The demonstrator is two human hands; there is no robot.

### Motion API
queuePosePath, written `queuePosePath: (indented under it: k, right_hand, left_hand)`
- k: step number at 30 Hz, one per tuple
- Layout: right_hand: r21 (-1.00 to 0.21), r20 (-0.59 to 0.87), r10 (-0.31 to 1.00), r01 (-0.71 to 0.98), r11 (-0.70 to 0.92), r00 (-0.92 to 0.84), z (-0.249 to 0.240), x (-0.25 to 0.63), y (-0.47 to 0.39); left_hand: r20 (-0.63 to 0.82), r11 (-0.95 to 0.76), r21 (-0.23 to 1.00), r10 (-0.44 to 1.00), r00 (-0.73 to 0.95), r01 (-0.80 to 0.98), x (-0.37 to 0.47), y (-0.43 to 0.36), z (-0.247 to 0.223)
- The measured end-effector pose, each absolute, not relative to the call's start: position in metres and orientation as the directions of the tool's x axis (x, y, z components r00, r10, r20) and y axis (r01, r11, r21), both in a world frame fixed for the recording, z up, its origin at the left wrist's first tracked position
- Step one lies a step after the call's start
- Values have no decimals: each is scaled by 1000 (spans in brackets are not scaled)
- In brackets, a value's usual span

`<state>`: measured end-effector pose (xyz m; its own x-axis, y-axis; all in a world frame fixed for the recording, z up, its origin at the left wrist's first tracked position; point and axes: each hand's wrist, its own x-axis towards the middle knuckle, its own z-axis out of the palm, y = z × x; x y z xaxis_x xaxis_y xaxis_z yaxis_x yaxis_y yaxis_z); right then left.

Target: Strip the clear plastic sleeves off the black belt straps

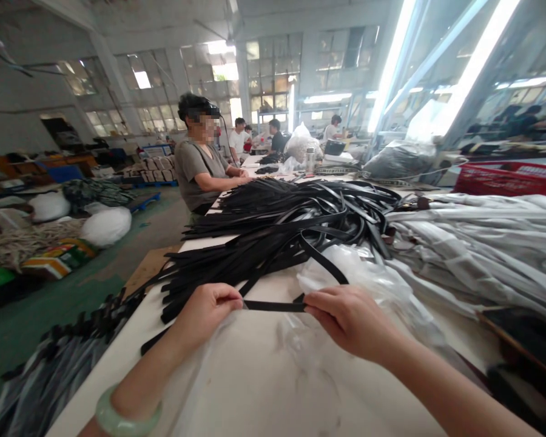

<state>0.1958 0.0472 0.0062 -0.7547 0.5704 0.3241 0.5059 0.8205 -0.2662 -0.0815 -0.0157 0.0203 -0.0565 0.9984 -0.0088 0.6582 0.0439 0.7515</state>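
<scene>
A black strap (275,306) runs level between my two hands, above the near part of the white table (250,370). My left hand (216,303) pinches it at one side, fingers closed. On the other side my right hand (341,315) grips the same strap between thumb and fingers, and a loop of it rises behind that hand. Just beyond lies a large pile of black straps (264,230), their ends toward the left. A crumpled clear plastic bag (368,273) is behind my right hand. Some thin clear plastic hangs below my left hand.
White wrapped strips (482,230) are heaped on the right, before a red crate (509,177). A co-worker (202,155) stands at the table's far left side. More wrapped black straps (73,358) are low at the left. Sacks (107,226) lie on the floor.
</scene>
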Motion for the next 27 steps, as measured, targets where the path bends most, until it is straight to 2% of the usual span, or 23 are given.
queuePosePath:
  k: [7, 14, 18, 21, 25, 27]
  right_hand:
    - [-236, 232, 464, 413, 879, -855, 20, 205, 48]
    - [-257, 230, 425, 367, 894, -875, 21, 199, 38]
    - [-266, 250, 462, 398, 878, -851, 17, 200, 40]
    - [-273, 266, 475, 407, 872, -838, 17, 202, 41]
    - [-242, 262, 490, 435, 867, -831, 14, 201, 39]
    - [-221, 269, 509, 462, 859, -818, 8, 199, 38]
  left_hand:
    - [-233, 123, 812, 965, 124, 571, -66, -20, 10]
    - [-325, 215, 826, 937, 128, 521, -38, -22, 10]
    - [-320, 184, 867, 918, 235, 462, -53, -26, 19]
    - [-317, 127, 840, 904, 287, 527, -64, -26, 22]
    - [-170, 11, 739, 971, 171, 673, -72, -21, 29]
    - [-98, 5, 765, 989, 110, 644, -84, -28, 38]
